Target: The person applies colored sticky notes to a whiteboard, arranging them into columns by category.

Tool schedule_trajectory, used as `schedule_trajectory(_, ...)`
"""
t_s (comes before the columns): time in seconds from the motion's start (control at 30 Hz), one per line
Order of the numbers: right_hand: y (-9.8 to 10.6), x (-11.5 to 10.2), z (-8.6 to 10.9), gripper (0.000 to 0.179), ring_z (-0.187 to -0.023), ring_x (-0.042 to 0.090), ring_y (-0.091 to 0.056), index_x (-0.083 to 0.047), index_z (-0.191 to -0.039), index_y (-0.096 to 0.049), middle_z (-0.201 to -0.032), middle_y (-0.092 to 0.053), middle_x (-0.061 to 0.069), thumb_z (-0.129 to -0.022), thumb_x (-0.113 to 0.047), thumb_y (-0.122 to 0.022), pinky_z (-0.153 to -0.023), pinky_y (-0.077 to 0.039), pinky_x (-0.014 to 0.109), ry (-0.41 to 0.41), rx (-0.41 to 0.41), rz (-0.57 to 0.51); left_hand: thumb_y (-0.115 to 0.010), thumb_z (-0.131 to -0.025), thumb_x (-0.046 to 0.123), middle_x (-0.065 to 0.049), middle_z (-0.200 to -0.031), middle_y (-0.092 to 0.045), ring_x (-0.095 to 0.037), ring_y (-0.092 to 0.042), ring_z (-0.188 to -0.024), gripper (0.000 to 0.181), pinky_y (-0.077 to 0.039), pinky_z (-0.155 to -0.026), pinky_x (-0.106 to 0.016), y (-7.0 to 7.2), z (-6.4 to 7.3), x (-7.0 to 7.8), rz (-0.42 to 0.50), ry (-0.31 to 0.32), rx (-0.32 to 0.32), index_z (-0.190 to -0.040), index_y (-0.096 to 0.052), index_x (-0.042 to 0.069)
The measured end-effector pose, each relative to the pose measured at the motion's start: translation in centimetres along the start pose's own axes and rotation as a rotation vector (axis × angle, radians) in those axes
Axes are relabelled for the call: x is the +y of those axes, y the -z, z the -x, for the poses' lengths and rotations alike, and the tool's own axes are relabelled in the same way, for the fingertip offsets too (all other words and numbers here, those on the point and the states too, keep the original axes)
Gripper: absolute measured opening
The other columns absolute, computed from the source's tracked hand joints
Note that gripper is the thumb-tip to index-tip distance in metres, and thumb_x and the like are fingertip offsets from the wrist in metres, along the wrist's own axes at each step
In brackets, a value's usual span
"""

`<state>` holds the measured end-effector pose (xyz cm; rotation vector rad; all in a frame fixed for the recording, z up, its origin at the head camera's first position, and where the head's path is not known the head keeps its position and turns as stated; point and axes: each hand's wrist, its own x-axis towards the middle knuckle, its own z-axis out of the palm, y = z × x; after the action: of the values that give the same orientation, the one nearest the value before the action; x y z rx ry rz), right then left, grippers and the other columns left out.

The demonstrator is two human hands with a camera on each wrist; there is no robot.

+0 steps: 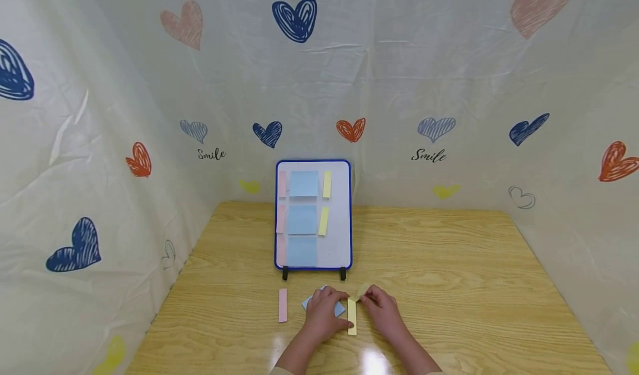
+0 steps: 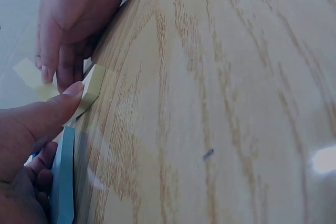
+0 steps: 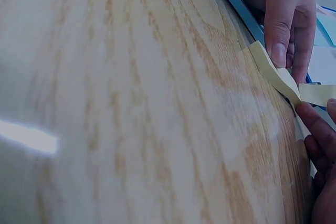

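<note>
On the table lies a narrow yellow sticky note pad [image 1: 351, 317], gripped at its lower end by the thumb of my left hand [image 1: 321, 315] and at its upper end by a finger. My right hand [image 1: 383, 312] pinches a yellow strip [image 3: 316, 94] that lifts off the pad's far end, bent up and to the right. Beneath my left hand a square blue sticky note pad [image 1: 339, 309] sits partly covered. In the left wrist view its thick edge [image 2: 64, 182] shows beside my curled fingers. A narrow pink pad [image 1: 283, 305] lies further left.
Behind the hands a blue-framed whiteboard [image 1: 336, 250] stands upright on black feet [image 1: 343, 274]. Pink strips [image 1: 281, 218], blue squares [image 1: 302, 219] and yellow strips [image 1: 324, 221] stick to it in rows; the lowest row has pink and blue. A heart-patterned sheet [image 1: 389, 97] surrounds the wooden table [image 1: 449, 275].
</note>
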<state>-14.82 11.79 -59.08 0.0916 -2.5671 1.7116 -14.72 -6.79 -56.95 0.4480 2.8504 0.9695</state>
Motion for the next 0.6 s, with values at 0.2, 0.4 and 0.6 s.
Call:
schedule_trajectory(0.2,0.3,-0.3,0.1,0.008,-0.081,0.01,-0.062,-0.012,-0.087,-0.061,-0.089,-0.073,-0.001,-0.095,-0.011,-0.063,-0.071,-0.046,0.024,-0.019,-0.002,-0.021,-0.089,-0.067,0.036,0.008,-0.103,-0.052,-0.011,-0.039,-0.085,0.058,-0.036,-0.07,-0.032,0.2,0.1,0.1,-0.008,-0.004,0.0,-0.119,-0.068,0.022)
schedule_trajectory(0.4,0.6,-0.6,0.2,0.007,-0.086,0.015,-0.063,-0.01,-0.089,-0.06,-0.09,-0.072,0.002,-0.095,-0.011,-0.063,-0.075,-0.047,0.026,-0.054,-0.009,-0.052,-0.089,-0.068,0.037,0.008,-0.102,-0.052,-0.011,-0.039,-0.084,0.058,-0.036,-0.07,-0.031,0.1,0.0,0.1,-0.014,-0.01,-0.002,-0.119,-0.068,0.022)
schedule_trajectory(0.6,0.9,-1.2,0.1,0.006,-0.088,0.021,-0.064,-0.007,-0.089,-0.065,-0.089,-0.07,0.004,-0.093,-0.011,-0.065,-0.077,-0.048,0.028,-0.121,0.033,-0.136,-0.087,-0.071,0.038,0.007,-0.103,-0.055,-0.013,-0.044,-0.087,0.053,-0.037,-0.071,-0.031,0.3,-0.1,0.1,-0.006,-0.001,-0.008,-0.117,-0.069,0.02)
